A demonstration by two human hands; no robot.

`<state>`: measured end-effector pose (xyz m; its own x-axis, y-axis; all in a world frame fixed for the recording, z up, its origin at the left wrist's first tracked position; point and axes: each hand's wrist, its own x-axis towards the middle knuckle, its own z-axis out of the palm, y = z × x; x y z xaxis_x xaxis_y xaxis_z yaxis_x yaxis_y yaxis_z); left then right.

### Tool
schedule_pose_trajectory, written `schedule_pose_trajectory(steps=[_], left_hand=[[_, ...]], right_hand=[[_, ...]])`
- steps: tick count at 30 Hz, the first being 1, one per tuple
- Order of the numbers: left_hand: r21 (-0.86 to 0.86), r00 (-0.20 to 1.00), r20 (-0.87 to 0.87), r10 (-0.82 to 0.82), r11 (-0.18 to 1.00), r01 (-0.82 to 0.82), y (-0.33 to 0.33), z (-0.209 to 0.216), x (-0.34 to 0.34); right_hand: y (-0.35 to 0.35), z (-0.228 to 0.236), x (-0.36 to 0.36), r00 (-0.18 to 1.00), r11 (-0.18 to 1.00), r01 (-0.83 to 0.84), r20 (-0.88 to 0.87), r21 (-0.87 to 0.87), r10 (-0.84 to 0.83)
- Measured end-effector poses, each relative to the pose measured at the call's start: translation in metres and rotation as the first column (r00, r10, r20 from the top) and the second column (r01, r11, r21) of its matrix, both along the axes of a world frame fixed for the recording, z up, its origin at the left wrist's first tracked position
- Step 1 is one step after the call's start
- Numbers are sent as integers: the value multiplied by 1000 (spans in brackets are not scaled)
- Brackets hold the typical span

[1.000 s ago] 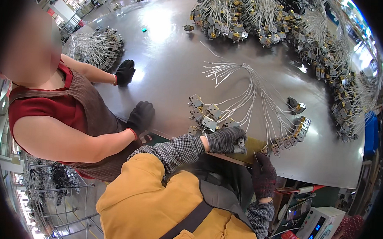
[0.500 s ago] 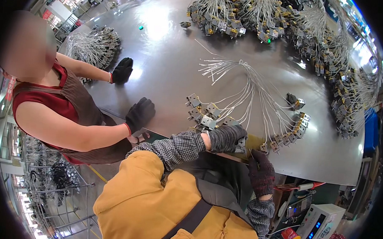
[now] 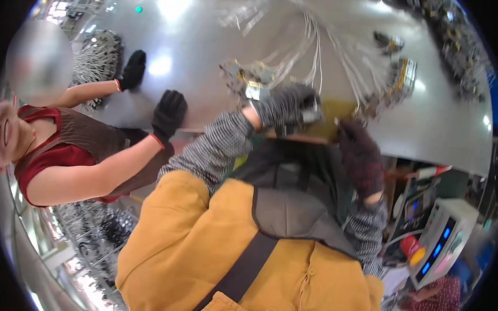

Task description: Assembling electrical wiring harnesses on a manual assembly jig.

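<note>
Moved higher in view, left hand (image 3: 286, 106) held metal block (image 3: 312, 114) with closed fingers; right hand (image 3: 361, 154) had unclear grip.

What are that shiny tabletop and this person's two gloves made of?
The tabletop is probably smooth metal: grey, with bright glare. The left glove, streaky grey, and right glove, dark with reddish flecks, look like matte knitted fabric, judging by their snug fit; fibre unclear.
</note>
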<state>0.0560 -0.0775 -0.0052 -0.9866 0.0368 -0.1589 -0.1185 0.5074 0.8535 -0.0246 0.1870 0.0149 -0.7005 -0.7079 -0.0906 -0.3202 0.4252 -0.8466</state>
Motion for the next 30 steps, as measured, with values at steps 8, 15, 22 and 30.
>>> schedule_pose_trajectory(steps=[8, 15, 22, 30], left_hand=[[-71, 999, -51, 7, 997, -10, 4, -12, -2], [-117, 989, 142, -30, 992, 47, 4, 14, -9], [-158, 998, 59, -2, 987, 12, 7, 6, -4], [-357, 948, -316, -44, 931, -76, 29, -14, 12]], right_hand=[[11, -5, 7, 993, 996, -70, -101, -51, 64], [1, 17, 6, 985, 999, -12, 170, 30, 6], [-2, 15, 1, 981, 1000, -20, 195, -8, 21], [-3, 12, 6, 982, 986, -72, -186, -150, 43]])
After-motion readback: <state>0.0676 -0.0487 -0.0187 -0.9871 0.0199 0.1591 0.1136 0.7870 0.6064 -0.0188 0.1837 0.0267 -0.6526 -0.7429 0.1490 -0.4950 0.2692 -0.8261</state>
